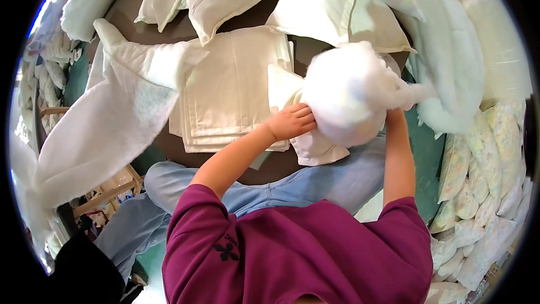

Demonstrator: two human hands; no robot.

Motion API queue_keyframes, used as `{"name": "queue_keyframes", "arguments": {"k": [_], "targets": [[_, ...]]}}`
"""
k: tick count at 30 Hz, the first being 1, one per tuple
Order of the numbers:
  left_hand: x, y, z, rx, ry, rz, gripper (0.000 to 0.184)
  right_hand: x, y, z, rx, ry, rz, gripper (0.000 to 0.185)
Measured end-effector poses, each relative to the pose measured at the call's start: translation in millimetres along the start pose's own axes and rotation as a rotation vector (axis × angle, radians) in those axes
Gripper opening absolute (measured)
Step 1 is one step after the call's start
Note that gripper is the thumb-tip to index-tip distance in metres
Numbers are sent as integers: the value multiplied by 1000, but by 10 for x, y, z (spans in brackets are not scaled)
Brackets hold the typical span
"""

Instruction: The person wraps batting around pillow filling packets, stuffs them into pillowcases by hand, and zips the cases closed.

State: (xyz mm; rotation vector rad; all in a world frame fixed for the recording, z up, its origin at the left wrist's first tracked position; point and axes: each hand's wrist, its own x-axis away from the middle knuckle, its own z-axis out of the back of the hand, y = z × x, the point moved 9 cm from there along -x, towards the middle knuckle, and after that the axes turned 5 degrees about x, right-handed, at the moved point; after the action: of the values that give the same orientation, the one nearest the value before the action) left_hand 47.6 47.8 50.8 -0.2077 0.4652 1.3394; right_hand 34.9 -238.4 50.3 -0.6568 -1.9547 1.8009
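Note:
A big fluffy wad of white fibre stuffing (351,90) bulges over a small cream fabric cover (318,149). My left hand (293,121) is closed on the cover at the wad's left side, its fingers bent and close together. On the other side, my right hand (395,115) grips the wad; the stuffing hides most of its fingers. A loose tuft (413,94), slightly blurred, sticks out to the right above that hand. The cover's opening is hidden under the stuffing.
Left of my hands lies a stack of flat cream covers (236,84), with a folded sheet of white batting (115,112) beside it. Stuffed cream cushions (228,0) line the table's (126,8) far side. More batting (450,62) and patterned bundles (484,157) are piled right.

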Motion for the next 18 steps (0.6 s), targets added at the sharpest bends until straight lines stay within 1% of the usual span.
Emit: {"name": "queue_keyframes", "arguments": {"k": [1, 4, 7, 10, 13, 14, 15, 16, 18], "targets": [[-17, 11, -56, 2, -68, -2, 19, 37, 14, 7, -8, 1, -6, 31], [-32, -35, -93, 159, -171, 43, 21, 139, 18, -6, -15, -9, -19, 31], [-23, -138, -305, 330, -584, 243, 32, 254, -7, -101, -11, -41, -33, 32], [124, -180, -541, 391, -523, 379, 34, 394, -135, -389, 42, -135, -44, 32], [-58, -128, -82, 168, 42, 251, 28, 583, -407, -809, 185, -304, -11, 32], [-120, -116, 14, 119, 187, 229, 28, 650, -561, -956, 262, -378, 49, 32], [-191, -117, 99, 94, 257, 215, 28, 714, -765, -1107, 355, -457, 167, 33], [-275, -122, 137, 76, 291, 207, 28, 775, -1070, -1264, 453, -535, 453, 28], [-432, -95, 153, 86, 268, 176, 27, 896, -1442, -1330, 542, -563, 619, 35]]}}
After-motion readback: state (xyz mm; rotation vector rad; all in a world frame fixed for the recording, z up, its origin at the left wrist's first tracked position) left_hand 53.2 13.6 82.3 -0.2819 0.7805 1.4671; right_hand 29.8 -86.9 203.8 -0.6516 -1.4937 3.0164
